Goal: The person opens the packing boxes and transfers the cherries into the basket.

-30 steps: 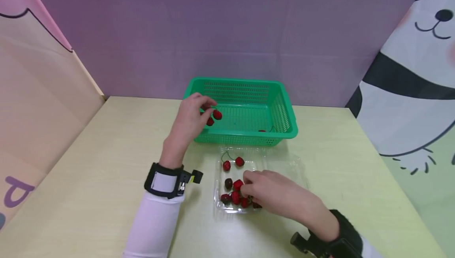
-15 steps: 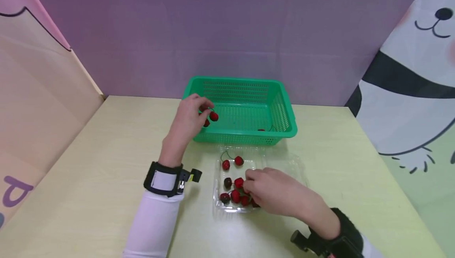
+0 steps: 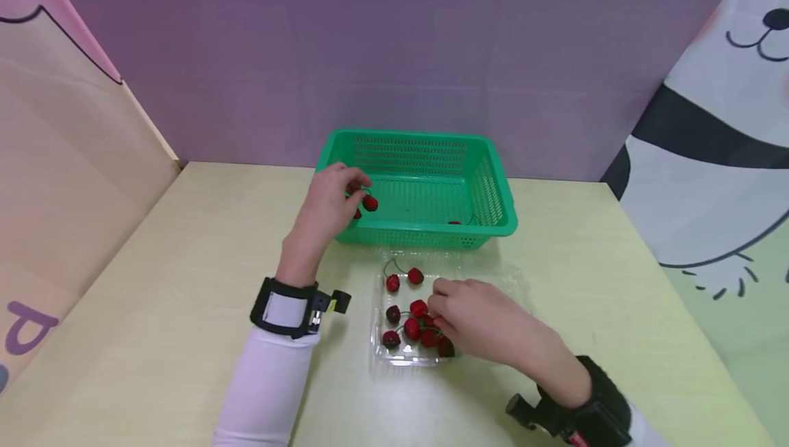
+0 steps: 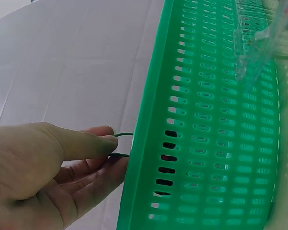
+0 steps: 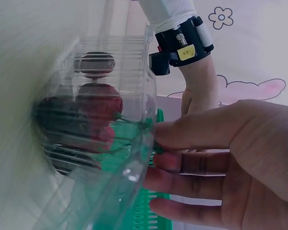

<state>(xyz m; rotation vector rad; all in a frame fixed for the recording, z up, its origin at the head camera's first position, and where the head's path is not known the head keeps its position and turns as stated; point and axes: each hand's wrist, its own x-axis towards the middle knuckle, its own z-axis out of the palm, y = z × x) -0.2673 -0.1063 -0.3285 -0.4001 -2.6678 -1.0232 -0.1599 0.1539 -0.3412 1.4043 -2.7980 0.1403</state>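
In the head view, my left hand (image 3: 327, 207) pinches thin green cherry stems above the left end of a green basket (image 3: 425, 229); red cherries (image 3: 370, 203) dangle below its fingertips. The left wrist view has these stems (image 4: 124, 134) running from thumb and finger past the basket's rim. My right hand (image 3: 483, 317) is at a clear plastic clamshell box (image 3: 407, 362) holding several red and dark cherries (image 3: 411, 328). In the right wrist view, thumb and forefinger pinch green stems (image 5: 157, 147) at the box's rim, with the cherries still inside its wall.
One cherry (image 3: 454, 223) lies in the basket, partly hidden by the front rim. Two joined cherries (image 3: 415, 276) sit at the back of the box. Its transparent lid (image 3: 511, 283) spreads to the right. A purple cloth wall (image 3: 394, 43) stands behind the pale table (image 3: 185, 283).
My right hand has shifted slightly back and right, and the cherries beside its fingertips have moved with it. The left hand's cherries have swung slightly left and down while its grip stays the same.
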